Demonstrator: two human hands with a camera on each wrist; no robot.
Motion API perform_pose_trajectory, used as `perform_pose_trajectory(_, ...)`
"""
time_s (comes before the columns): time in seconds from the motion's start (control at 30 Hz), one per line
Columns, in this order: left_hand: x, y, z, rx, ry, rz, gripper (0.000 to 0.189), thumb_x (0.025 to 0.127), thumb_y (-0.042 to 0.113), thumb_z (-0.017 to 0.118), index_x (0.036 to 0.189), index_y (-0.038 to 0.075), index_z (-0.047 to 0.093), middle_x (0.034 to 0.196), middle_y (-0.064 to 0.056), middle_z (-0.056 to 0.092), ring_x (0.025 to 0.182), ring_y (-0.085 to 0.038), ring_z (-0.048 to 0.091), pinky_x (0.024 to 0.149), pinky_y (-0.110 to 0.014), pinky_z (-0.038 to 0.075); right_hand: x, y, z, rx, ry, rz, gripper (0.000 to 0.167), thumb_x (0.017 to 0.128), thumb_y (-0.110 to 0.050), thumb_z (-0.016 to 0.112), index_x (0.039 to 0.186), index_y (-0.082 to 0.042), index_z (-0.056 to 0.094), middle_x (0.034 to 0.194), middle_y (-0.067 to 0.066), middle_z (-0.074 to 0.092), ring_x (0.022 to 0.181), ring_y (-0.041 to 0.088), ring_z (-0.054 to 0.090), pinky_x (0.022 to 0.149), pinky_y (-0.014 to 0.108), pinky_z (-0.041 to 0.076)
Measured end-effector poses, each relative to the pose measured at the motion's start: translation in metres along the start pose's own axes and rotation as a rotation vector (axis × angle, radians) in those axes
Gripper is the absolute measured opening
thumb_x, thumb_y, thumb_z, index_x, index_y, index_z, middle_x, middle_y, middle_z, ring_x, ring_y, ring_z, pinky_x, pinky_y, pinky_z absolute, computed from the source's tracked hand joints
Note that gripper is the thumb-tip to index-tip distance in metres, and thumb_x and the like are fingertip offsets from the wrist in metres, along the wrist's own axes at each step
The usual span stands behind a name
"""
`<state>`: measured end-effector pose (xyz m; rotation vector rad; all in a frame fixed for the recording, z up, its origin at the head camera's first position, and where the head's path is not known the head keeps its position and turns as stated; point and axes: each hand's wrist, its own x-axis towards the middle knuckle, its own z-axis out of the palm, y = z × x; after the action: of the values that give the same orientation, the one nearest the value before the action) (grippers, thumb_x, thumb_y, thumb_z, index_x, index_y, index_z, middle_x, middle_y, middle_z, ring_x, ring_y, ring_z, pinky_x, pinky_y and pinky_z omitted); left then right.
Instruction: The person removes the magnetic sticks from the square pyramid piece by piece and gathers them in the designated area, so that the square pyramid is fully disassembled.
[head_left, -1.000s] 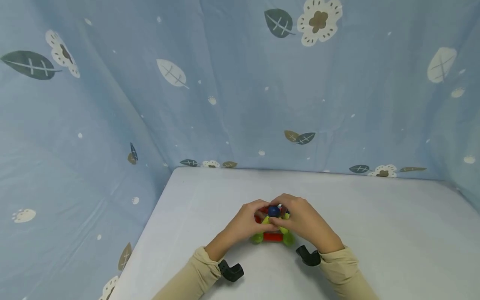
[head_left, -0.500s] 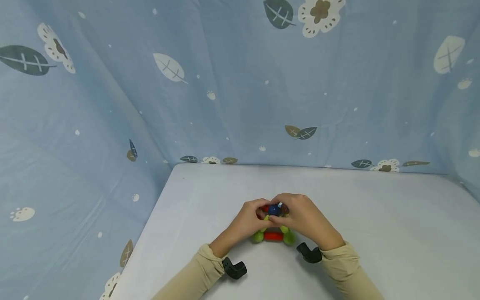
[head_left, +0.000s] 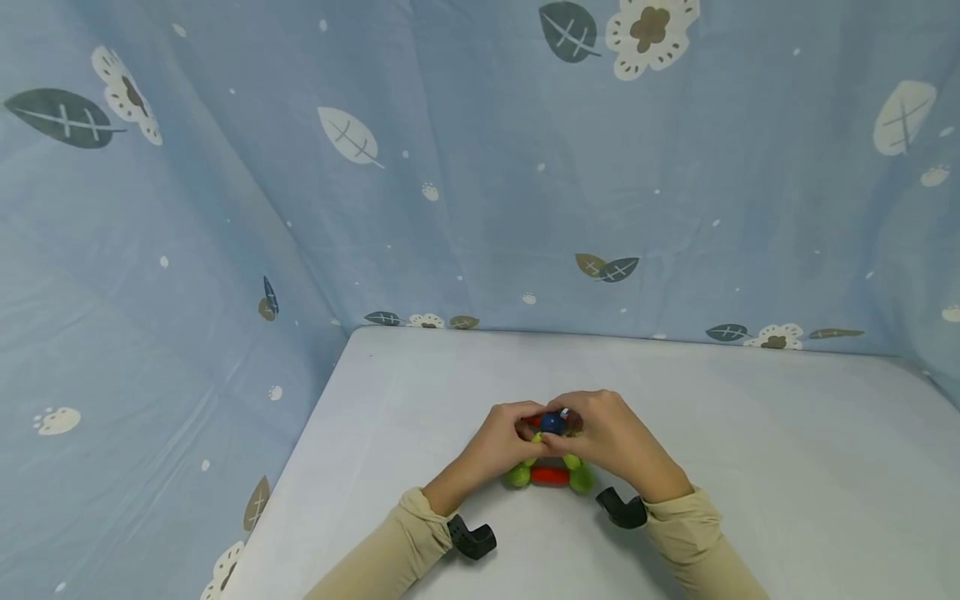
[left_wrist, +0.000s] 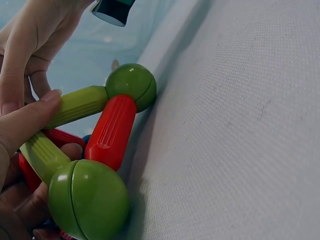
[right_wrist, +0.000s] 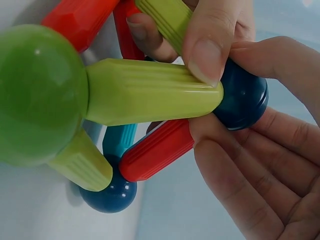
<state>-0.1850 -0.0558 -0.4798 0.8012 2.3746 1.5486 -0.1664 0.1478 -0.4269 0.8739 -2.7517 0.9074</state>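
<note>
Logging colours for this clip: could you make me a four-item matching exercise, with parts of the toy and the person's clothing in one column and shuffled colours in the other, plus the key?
Column one
1. Top ball, between the left hand and right hand
2. Two near lower balls
3. Connecting rod joining those two near balls
4. Sleeves

Column two
A. Beige
B. Red
C. Dark blue
D. Green

Right pairs: 1-C, 2-D, 3-B, 4-A
</note>
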Motion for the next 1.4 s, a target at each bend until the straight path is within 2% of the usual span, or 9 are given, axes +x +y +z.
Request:
perform_pose_trajectory(0.4,0.000,0.001,0.001,0.010,0.003,0.002,0.037,0.091,0.013,0.080,0.126,0.008,0.072,0.116,-0.009,0.076,0.077,0.002,0.065,0.071,-0.018,0.056,0.000,0.000,0.000,-0.008,0.018,-0.035,0.023,0.085,-0.023,0.086,0.103,-0.012,0.077,0.091,-0.002,0.077,0.072,0.005,0.067,0.064,0.019,0.054)
perform_pose_trajectory(0.53,0.001,0.000,0.001,0.021,0.011,0.019,0.031,0.090,0.015,0.081,0.120,0.009,0.075,0.111,-0.007,0.076,0.077,0.002,0.064,0.071,-0.018,0.056,-0.001,0.000,-0.002,0.025,0.020,-0.041,0.021,0.086,-0.019,0.084,0.104,-0.011,0.077,0.093,0.000,0.078,0.074,0.005,0.070,0.066,0.021,0.057)
perform_pose_trajectory(0.63,0.001,0.000,0.002,0.056,0.017,0.029,0.027,0.089,0.023,0.083,0.114,0.014,0.078,0.103,-0.003,0.076,0.075,0.002,0.061,0.069,-0.018,0.054,-0.001,-0.002,-0.008,0.098,0.078,-0.048,0.024,0.086,-0.015,0.084,0.108,-0.008,0.076,0.094,0.003,0.079,0.073,0.005,0.073,0.066,0.023,0.059)
perform_pose_trajectory(0.77,0.000,-0.001,0.002,0.092,0.012,0.032,0.030,0.087,0.031,0.084,0.115,0.021,0.080,0.099,0.003,0.076,0.072,0.001,0.058,0.065,-0.018,0.051,-0.002,-0.004,-0.018,0.188,0.189,-0.072,0.029,0.086,-0.010,0.083,0.113,-0.005,0.075,0.095,0.005,0.079,0.073,0.006,0.074,0.067,0.028,0.062)
perform_pose_trajectory(0.9,0.000,0.000,0.001,0.089,0.010,0.028,0.032,0.087,0.031,0.084,0.118,0.022,0.079,0.105,0.003,0.076,0.075,0.001,0.061,0.067,-0.019,0.053,-0.001,0.000,-0.021,0.207,0.194,-0.074,0.030,0.088,-0.010,0.082,0.116,-0.005,0.074,0.101,0.005,0.078,0.080,0.012,0.076,0.069,0.030,0.063)
perform_pose_trajectory(1.03,-0.001,0.000,0.001,0.092,0.008,0.012,0.034,0.087,0.032,0.084,0.118,0.018,0.078,0.107,0.001,0.077,0.077,0.001,0.062,0.070,-0.019,0.054,-0.001,0.007,-0.021,0.209,0.183,-0.055,0.034,0.088,-0.010,0.082,0.121,-0.009,0.073,0.109,0.004,0.076,0.085,0.014,0.075,0.071,0.026,0.062)
perform_pose_trajectory(1.23,-0.001,0.000,0.003,0.090,0.002,-0.010,0.038,0.086,0.034,0.085,0.119,0.017,0.078,0.108,0.000,0.076,0.074,0.001,0.060,0.067,-0.020,0.054,-0.001,0.023,-0.022,0.202,0.229,-0.015,0.038,0.088,-0.013,0.083,0.125,-0.015,0.073,0.112,0.002,0.074,0.091,0.015,0.072,0.071,0.023,0.061)
perform_pose_trajectory(1.33,-0.001,0.001,0.004,0.086,-0.001,-0.023,0.038,0.086,0.034,0.085,0.119,0.017,0.078,0.107,0.001,0.075,0.072,0.000,0.060,0.065,-0.020,0.053,-0.002,0.037,-0.019,0.218,0.236,0.040,0.037,0.090,-0.015,0.081,0.126,-0.015,0.073,0.116,0.004,0.074,0.097,0.019,0.071,0.073,0.024,0.061)
perform_pose_trajectory(1.4,-0.002,0.002,0.005,0.075,-0.004,-0.036,0.038,0.086,0.034,0.085,0.119,0.018,0.078,0.107,0.002,0.075,0.071,-0.001,0.060,0.064,-0.020,0.053,-0.003,0.050,-0.014,0.231,0.228,0.105,0.039,0.092,-0.017,0.080,0.129,-0.014,0.071,0.121,0.007,0.072,0.103,0.023,0.071,0.076,0.025,0.061)
